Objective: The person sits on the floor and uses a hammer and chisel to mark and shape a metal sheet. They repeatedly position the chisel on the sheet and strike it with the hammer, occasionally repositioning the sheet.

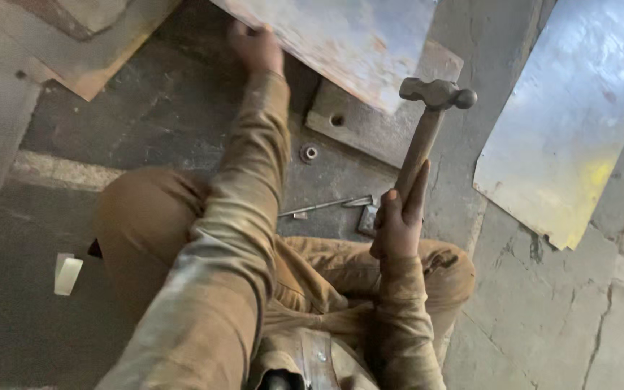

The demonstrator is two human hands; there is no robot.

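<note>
My right hand (399, 224) grips the wooden handle of a ball-peen hammer (435, 97), whose steel head is raised above a thick metal block (370, 126). My left hand (254, 45) reaches forward and holds the near edge of a worn metal sheet (341, 36) that lies over the block. I sit on the floor with my knees bent, in tan trousers and sleeves.
A shiny metal sheet (572, 123) lies on the cracked concrete at the right. A thin metal rod (319, 208), a small washer (310, 152) and a small dark block (367, 219) lie on the floor ahead of me. Another sheet (95, 50) sits at upper left, a pale small piece (66, 274) at left.
</note>
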